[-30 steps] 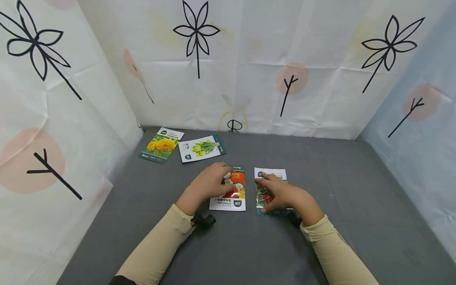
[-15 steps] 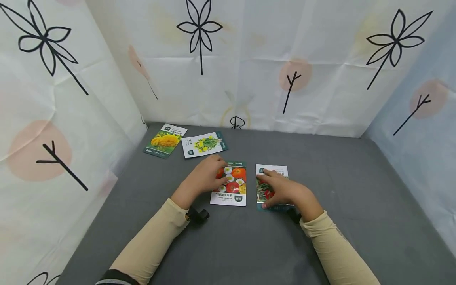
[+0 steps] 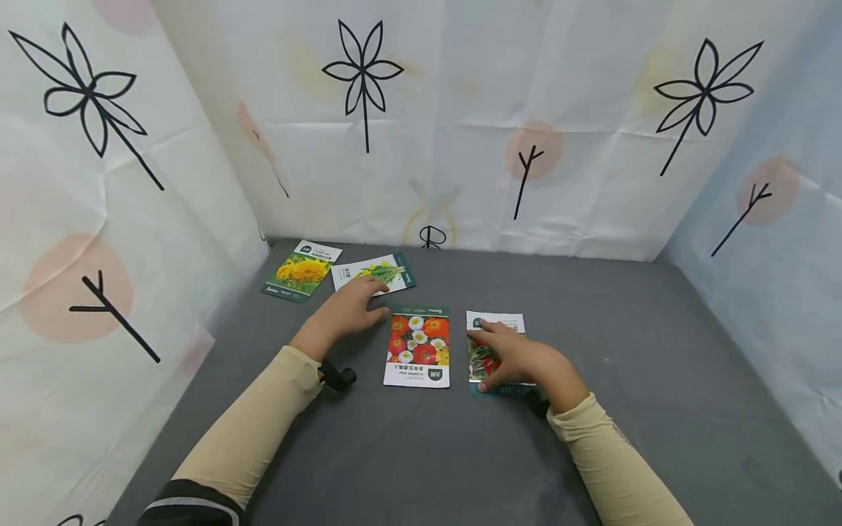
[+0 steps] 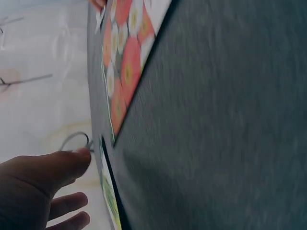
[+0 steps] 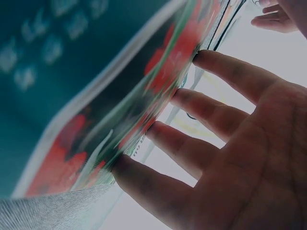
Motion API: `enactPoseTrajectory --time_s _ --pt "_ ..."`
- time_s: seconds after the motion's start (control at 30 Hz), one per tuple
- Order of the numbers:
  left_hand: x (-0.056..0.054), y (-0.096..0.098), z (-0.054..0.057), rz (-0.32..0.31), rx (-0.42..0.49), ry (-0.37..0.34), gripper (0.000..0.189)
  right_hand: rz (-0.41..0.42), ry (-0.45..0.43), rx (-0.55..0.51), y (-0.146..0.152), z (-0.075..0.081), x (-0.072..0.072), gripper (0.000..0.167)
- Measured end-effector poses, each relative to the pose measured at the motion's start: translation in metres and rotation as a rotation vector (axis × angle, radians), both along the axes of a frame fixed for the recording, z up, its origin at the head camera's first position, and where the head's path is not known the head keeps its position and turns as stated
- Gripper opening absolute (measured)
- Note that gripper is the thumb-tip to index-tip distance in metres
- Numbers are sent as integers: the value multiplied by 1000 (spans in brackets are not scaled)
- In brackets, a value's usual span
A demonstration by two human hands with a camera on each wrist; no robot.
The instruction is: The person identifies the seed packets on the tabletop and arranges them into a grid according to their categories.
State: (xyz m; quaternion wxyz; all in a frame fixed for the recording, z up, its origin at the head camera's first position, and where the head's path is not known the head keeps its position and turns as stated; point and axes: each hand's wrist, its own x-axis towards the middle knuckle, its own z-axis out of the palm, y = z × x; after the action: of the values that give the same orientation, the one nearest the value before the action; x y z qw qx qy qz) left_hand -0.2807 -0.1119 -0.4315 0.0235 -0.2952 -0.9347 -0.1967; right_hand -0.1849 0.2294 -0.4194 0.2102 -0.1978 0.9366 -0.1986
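Observation:
My left hand (image 3: 345,310) hovers over the table with its fingers extended, holding nothing. In the head view its fingertips overlap the near edge of a white seed packet with yellow flowers (image 3: 358,271). Just right of its thumb lies a poppy seed packet (image 3: 418,343), printed with red, orange and white flowers. Spread across another seed packet (image 5: 62,62), with red pictures and a teal end, is my right hand (image 3: 522,356). The right wrist view shows its fingertips (image 5: 129,167) touching that packet's surface, and the hand covers much of its front.
A seed packet with orange-yellow flowers (image 3: 302,271) lies at the table's back left corner. The grey table (image 3: 658,380) is enclosed by white printed cloth (image 3: 447,168) at the back and on both sides.
My left hand has come off the poppy seed packet and moved left and away toward the white packet with yellow flowers. The right hand stays on its packet.

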Motion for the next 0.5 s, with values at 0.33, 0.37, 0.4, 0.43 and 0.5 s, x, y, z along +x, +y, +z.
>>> enactPoseTrajectory --time_s 0.33,0.37,0.4,0.43,0.5 --pt "-28 -28 -7 47 19 -27 45 -8 -4 -8 1 -3 3 99" --pt "-31 -30 -7 52 24 -28 45 -5 2 -7 1 -3 2 99" --pt "-34 -31 -6 55 27 -29 45 -6 2 -9 1 -2 2 98" --pt "-37 -32 -5 54 31 -29 45 -4 4 -9 1 -2 2 98" --pt "-44 -34 -3 42 19 -27 44 -4 2 -9 1 -1 1 98"
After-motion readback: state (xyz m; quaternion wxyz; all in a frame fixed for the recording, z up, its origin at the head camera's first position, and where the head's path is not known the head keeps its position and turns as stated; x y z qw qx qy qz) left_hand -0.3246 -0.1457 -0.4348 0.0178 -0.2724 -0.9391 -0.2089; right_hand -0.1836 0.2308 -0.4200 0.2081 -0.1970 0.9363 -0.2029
